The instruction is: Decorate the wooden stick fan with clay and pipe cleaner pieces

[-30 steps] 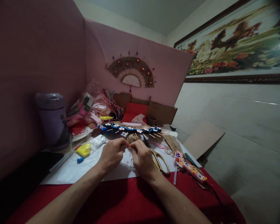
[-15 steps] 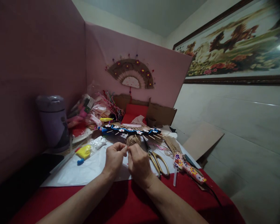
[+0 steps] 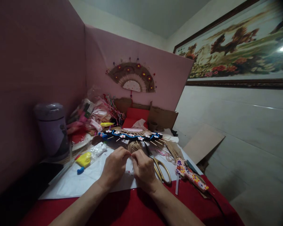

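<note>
My left hand (image 3: pixel 115 165) and my right hand (image 3: pixel 144 171) meet over the white sheet (image 3: pixel 80 185), fingertips pinched together and touching. Whatever lies between the fingertips is too small or too hidden to name. Right behind them sits a ball of brown twine (image 3: pixel 135 147), partly covered by my fingers. Beyond the ball rests a fan-shaped craft piece (image 3: pixel 132 137) with a black band, blue wavy trim, white flowers and thin sticks. Gold-handled scissors (image 3: pixel 164 172) lie just right of my right hand.
On the right lies a flower-patterned glue gun (image 3: pixel 191 174) with a cord. A yellow clay packet (image 3: pixel 84 159) and a lilac tumbler (image 3: pixel 51 131) are on the left. Behind stand cardboard pieces (image 3: pixel 162 116); another fan (image 3: pixel 134 75) hangs on the pink panel (image 3: pixel 169 72).
The whole view has shifted slightly. Both hands stay pinched together at nearly the same spot, with the wrists turned a little and the left hand's fingers more curled over.
</note>
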The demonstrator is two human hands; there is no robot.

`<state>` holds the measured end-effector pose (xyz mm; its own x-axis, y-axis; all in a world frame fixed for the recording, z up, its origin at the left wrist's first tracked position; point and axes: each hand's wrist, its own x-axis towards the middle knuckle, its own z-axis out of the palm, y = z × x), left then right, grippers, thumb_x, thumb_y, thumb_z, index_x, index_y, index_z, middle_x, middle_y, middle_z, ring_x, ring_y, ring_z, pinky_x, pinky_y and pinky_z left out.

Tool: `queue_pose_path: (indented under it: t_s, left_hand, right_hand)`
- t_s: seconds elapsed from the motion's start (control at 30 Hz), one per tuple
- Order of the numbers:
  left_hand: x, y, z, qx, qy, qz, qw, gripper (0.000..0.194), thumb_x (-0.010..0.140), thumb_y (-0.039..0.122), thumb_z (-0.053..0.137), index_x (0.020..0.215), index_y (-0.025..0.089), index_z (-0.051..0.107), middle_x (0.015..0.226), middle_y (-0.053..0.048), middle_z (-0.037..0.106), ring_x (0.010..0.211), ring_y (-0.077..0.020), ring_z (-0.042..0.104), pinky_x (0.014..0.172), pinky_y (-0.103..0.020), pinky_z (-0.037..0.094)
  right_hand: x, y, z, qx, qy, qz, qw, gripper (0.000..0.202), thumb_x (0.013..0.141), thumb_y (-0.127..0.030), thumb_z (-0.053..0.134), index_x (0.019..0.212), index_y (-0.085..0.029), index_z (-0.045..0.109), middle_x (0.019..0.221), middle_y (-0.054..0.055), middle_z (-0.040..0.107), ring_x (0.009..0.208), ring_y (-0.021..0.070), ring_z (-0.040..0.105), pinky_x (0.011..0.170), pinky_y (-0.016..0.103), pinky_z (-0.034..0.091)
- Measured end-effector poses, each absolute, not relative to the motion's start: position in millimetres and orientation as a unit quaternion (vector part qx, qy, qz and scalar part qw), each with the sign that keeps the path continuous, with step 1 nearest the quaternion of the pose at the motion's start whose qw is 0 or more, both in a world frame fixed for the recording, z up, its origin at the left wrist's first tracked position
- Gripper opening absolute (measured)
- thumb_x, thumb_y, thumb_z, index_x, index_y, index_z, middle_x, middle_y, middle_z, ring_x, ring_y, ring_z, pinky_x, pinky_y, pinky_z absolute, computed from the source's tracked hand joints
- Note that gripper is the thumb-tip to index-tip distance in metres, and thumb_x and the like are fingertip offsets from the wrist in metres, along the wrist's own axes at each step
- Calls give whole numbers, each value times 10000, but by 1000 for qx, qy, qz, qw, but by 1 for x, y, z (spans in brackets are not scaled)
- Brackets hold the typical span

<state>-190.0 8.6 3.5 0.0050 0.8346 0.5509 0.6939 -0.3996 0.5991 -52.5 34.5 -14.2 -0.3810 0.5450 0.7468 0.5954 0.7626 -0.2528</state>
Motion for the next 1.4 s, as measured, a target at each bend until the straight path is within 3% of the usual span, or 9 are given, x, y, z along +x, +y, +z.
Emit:
queue_pose_path:
  t_s: [0.23,0.33,0.5,0.67,0.77,1.0,1.2,1.4]
  left_hand:
    - [-191,5,12,773,558,301,14,250,827,116,409,806,168,653,816,-87,622,748,-197,584,655,-286,412]
    - [-191,6,11,772,557,305,21,238,809,104,417,773,151,647,788,-93,623,733,-203,579,651,-295,406]
    - [-188,6,10,684,546,458,152,194,803,183,462,717,151,633,699,-51,627,661,-163,565,628,-269,409]
    - [-181,7,10,505,522,558,402,174,721,309,580,672,146,618,512,28,529,407,-92,426,399,-215,339]
    - [-177,8,8,420,490,592,484,195,648,322,656,651,131,617,477,48,494,359,-62,367,347,-193,307]
    - [-180,10,4,420,468,585,512,287,640,396,689,658,114,637,431,50,471,359,-59,375,346,-183,314]
    - [-188,8,13,483,488,559,465,205,671,317,664,654,115,631,509,30,535,397,-67,434,375,-188,350]
    - [-190,7,19,437,458,536,558,160,646,265,677,667,116,621,605,-20,642,484,-105,551,470,-235,471]
  right_hand:
    - [-48,36,-11,-349,-833,-39,428,184,862,-116,381,749,-170,517,707,45,532,653,168,523,589,273,348]
    - [-48,34,-11,-341,-835,-22,432,183,867,-116,376,758,-168,513,718,50,531,659,169,520,594,276,353]
    - [-51,29,-11,-322,-831,20,453,168,886,-130,370,782,-170,494,737,56,528,684,170,516,612,276,375]
    - [-54,28,-14,-285,-833,18,473,170,892,-102,352,804,-173,480,731,46,513,678,166,498,594,273,373]
    - [-54,29,-14,-286,-828,15,482,170,888,-90,353,809,-171,479,727,45,504,680,167,491,591,274,367]
    - [-52,28,-12,-318,-810,114,478,146,893,-134,388,789,-175,481,759,42,518,686,151,502,607,265,370]
    - [-51,27,-11,-321,-817,129,462,136,885,-142,413,782,-175,495,748,35,521,681,148,503,595,261,352]
    - [-50,29,-8,-338,-787,137,497,140,880,-143,441,767,-169,519,758,42,538,692,148,517,619,259,378]
